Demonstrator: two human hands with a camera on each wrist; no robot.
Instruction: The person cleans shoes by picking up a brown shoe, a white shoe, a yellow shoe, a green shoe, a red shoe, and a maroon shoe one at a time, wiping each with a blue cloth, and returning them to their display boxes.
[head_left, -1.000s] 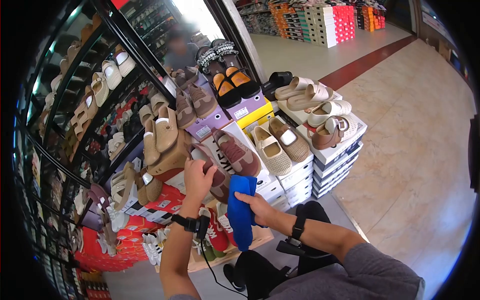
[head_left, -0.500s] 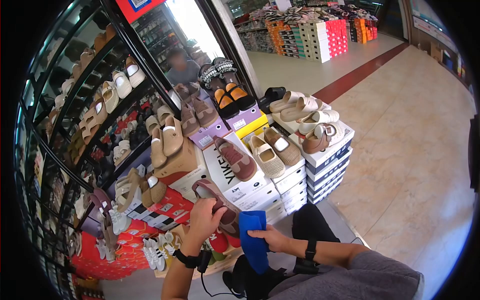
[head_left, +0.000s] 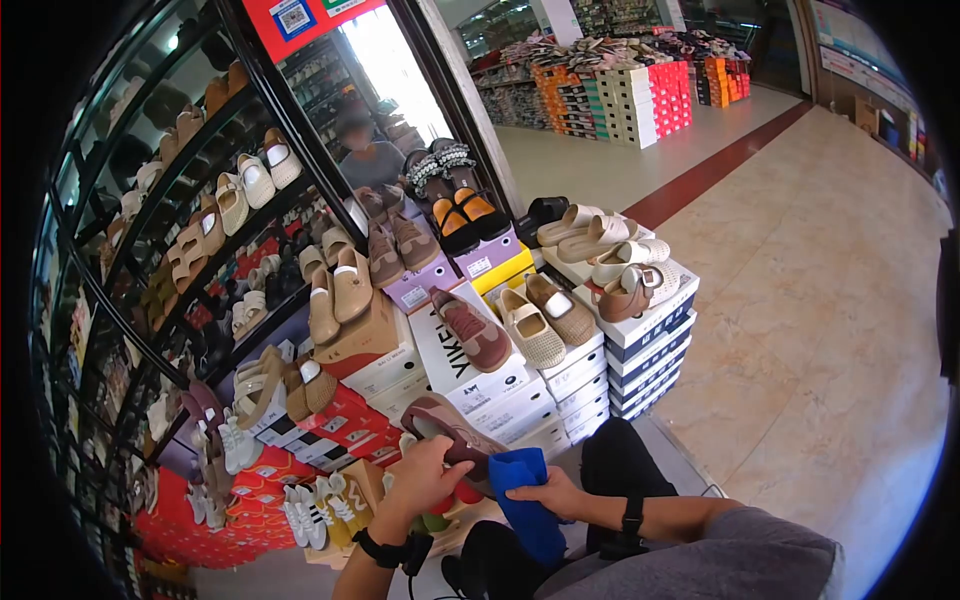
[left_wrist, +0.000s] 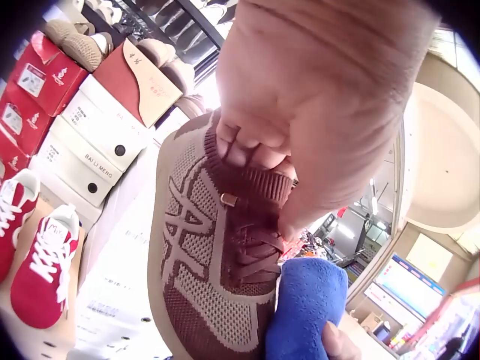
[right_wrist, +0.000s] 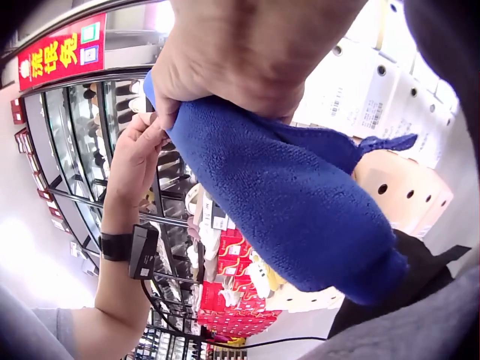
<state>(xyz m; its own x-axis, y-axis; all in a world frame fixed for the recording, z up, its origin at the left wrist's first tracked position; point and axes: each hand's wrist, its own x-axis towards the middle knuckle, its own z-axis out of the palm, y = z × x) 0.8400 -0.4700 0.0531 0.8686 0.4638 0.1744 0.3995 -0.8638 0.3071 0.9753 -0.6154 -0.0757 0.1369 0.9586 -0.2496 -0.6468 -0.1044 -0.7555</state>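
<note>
My left hand (head_left: 422, 482) grips a maroon and beige lace-up sneaker (head_left: 448, 418) by its ankle opening. In the left wrist view, the fingers reach inside the knitted collar, and the sneaker's (left_wrist: 202, 247) mesh side and maroon laces show. A folded blue cloth (head_left: 527, 515) is held in my right hand (head_left: 552, 494), thumb on top. The cloth (left_wrist: 307, 300) overlaps the sneaker's toe end in the left wrist view. Seen from the right wrist, its loose part (right_wrist: 285, 202) hangs down from the hand. A matching sneaker (head_left: 472, 332) lies on a white shoebox (head_left: 442, 350).
Beige woven shoes (head_left: 530, 325) and sandals (head_left: 590, 230) top the box stacks on the right. Left of me stands a black-framed shelf (head_left: 180, 285) full of shoes. White sneakers (head_left: 305, 515) sit low at the left. A tiled floor (head_left: 790, 300) stretches out to the right.
My left hand has lifted the sneaker off the white box and drawn it toward my body. The right hand with the blue cloth has shifted lower and slightly right, staying beside the sneaker.
</note>
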